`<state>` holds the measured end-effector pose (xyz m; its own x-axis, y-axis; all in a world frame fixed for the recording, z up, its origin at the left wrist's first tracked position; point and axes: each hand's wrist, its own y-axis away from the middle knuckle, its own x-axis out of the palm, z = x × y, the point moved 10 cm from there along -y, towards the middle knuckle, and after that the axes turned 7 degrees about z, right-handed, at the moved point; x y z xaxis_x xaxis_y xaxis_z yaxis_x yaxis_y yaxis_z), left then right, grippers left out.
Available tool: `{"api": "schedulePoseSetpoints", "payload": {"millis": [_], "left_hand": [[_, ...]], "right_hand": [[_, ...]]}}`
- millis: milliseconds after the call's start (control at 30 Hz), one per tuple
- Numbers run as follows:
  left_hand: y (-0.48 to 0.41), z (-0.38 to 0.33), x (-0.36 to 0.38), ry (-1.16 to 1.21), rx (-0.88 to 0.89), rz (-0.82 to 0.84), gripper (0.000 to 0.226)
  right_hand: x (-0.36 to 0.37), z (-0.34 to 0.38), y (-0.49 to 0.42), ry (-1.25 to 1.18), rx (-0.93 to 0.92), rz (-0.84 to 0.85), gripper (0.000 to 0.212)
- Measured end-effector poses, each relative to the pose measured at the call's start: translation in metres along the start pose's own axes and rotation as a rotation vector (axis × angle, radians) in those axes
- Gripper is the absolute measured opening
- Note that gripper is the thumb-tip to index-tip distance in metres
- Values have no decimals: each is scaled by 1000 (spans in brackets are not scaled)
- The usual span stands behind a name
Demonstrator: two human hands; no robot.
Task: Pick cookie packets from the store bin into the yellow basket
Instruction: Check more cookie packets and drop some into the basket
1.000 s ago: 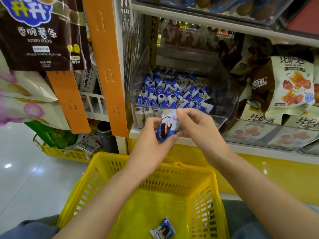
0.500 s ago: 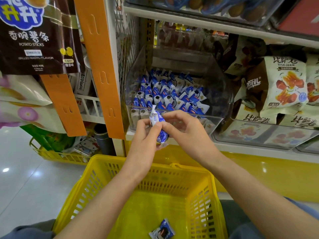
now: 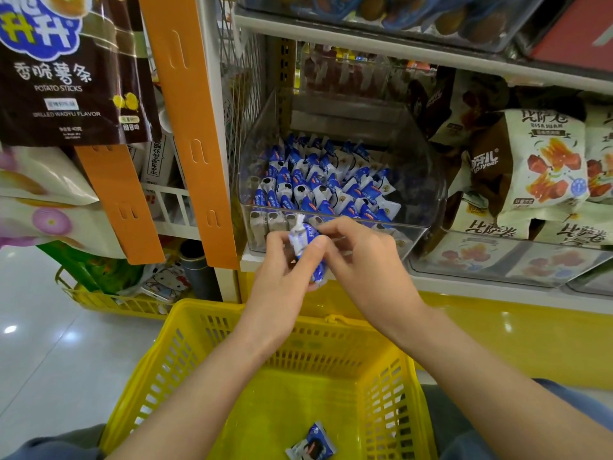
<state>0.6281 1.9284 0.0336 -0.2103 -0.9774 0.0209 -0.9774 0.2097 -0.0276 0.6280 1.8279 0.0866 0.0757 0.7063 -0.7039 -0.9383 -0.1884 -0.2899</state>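
A clear plastic store bin [image 3: 428, 180] on the shelf holds several blue-and-white cookie packets [image 3: 318, 180]. Just in front of its lower lip, my left hand [image 3: 282, 277] grips one blue-and-white cookie packet [image 3: 306, 242], turned on edge. My right hand [image 3: 361, 260] pinches the same packet's upper right end with thumb and forefinger. Both hands hover above the far rim of the yellow basket [image 3: 205, 327]. One cookie packet [image 3: 310, 444] lies flat on the basket floor near the front.
Orange hanging strips [image 3: 185, 127] with a potato-stick bag [image 3: 66, 68] hang at left. Bins of pale snack bags [image 3: 537, 167] fill the shelf at right. A second yellow basket [image 3: 109, 303] sits on the tiled floor at left. A shelf edge runs overhead.
The packet has been turned from face-on to edge-on between both hands. The hands have stayed in front of the bin's lip, above the basket.
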Motion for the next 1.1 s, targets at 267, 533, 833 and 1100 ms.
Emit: {"api": "schedulePoseSetpoints", "payload": {"millis": [267, 533, 833, 1100], "left_hand": [[-1, -2, -15, -187, -36, -121, 5], [-3, 3, -29, -106, -66, -217, 15], [-6, -7, -38, -66, 1, -214, 22], [2, -54, -21, -788, 329, -71, 45]], "right_hand": [[3, 9, 1, 64, -66, 15, 12], [17, -2, -5, -123, 60, 62, 18], [47, -31, 5, -598, 413, 280, 57], [26, -35, -5, -481, 362, 306, 58]]}}
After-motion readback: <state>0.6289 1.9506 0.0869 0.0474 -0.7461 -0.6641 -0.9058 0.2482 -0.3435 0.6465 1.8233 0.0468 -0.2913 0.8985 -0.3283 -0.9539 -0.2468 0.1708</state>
